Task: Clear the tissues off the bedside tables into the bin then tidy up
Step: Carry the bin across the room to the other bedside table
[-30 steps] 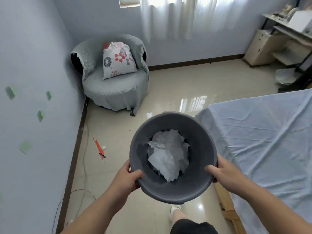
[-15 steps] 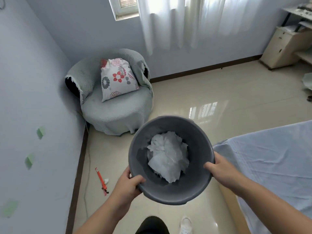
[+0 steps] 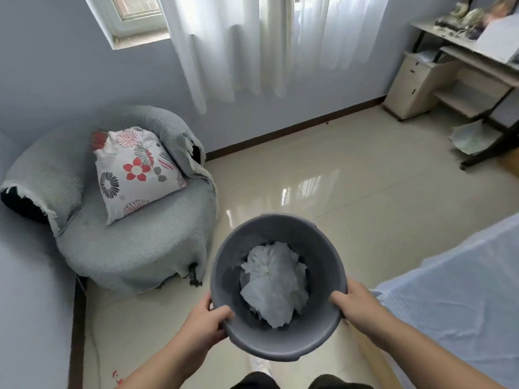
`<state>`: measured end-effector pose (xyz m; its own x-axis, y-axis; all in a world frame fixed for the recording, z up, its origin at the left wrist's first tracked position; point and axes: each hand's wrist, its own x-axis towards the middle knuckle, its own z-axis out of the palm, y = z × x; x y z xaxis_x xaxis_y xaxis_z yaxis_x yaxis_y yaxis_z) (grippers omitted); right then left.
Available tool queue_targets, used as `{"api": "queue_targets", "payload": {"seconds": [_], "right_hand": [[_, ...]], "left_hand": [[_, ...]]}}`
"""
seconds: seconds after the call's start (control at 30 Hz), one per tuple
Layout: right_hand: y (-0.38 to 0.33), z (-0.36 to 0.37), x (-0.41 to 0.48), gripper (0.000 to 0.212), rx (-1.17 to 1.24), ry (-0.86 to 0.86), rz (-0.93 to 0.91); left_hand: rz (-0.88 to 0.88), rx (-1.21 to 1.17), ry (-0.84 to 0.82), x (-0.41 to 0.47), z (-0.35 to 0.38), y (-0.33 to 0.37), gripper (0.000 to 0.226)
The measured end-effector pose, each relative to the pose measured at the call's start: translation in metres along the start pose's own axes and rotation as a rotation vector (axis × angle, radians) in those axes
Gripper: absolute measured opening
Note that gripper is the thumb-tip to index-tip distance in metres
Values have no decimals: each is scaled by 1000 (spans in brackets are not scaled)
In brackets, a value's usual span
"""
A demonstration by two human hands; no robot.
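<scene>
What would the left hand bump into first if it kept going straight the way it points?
Probably the bin itself: the left hand already grips its rim, thumb pointing inward toward the tissues.

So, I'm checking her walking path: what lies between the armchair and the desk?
In the head view, only bare glossy floor between armchair and desk.

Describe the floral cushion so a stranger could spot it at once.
Find the window with white curtains; below and left of it a round grey armchair sits in the corner. The cushion leans against its backrest. It is the only patterned thing there: white, with red and grey flowers.
</scene>
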<state>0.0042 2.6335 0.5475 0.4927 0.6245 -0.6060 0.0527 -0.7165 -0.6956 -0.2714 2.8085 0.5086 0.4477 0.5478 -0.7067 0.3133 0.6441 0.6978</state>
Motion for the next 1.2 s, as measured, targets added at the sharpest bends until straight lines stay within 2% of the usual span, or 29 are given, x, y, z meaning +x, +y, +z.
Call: {"api": "queue_targets", "payload": {"seconds": [0.2, 0.3, 0.43, 0.57, 0.7, 0.97, 1.2], "right_hand": [[-57, -79, 51, 9, 51, 194, 20], [-59, -123, 78, 5, 99, 335, 41], [-43, -164, 132, 9, 213, 415, 110], [-36, -194, 194, 13, 278, 370, 173], [-71, -238, 253, 13, 275, 318, 156], [-136, -370, 344, 11, 261, 452, 79], [-138, -406, 426, 20, 412, 485, 193]], "left_hand": [[71, 176, -190, 92, 52, 138, 61], [99, 270, -294, 137, 105, 195, 56], [88, 366, -362, 200, 173, 243, 62], [21, 390, -357, 250, 213, 270, 66], [24, 416, -302, 304, 237, 326, 67], [120, 446, -390, 398, 334, 443, 59], [79, 533, -501, 507, 410, 506, 60]]}}
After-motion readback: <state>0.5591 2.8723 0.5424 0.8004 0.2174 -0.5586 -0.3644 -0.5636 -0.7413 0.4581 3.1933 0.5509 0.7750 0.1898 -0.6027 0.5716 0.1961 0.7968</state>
